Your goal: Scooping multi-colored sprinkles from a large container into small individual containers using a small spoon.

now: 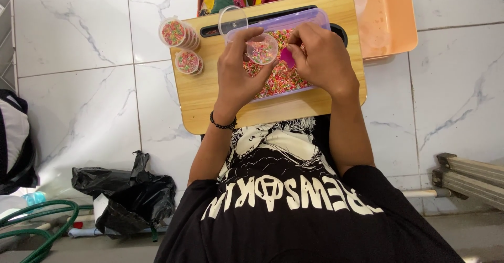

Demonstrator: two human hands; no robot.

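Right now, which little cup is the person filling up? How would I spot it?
Find the wooden lap table, then the clear tub of colourful sprinkles on it. The small round cup is tilted in the left hand above that tub; the filled cups sit stacked aside.

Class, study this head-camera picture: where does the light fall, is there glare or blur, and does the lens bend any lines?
Head view: bright, even daylight; a glare patch whitens the floor tiles at lower left. The left hand and right hand are sharp, casting only soft shadows over the wooden tray table. Wide-angle distortion slants the tile joints near the edges.
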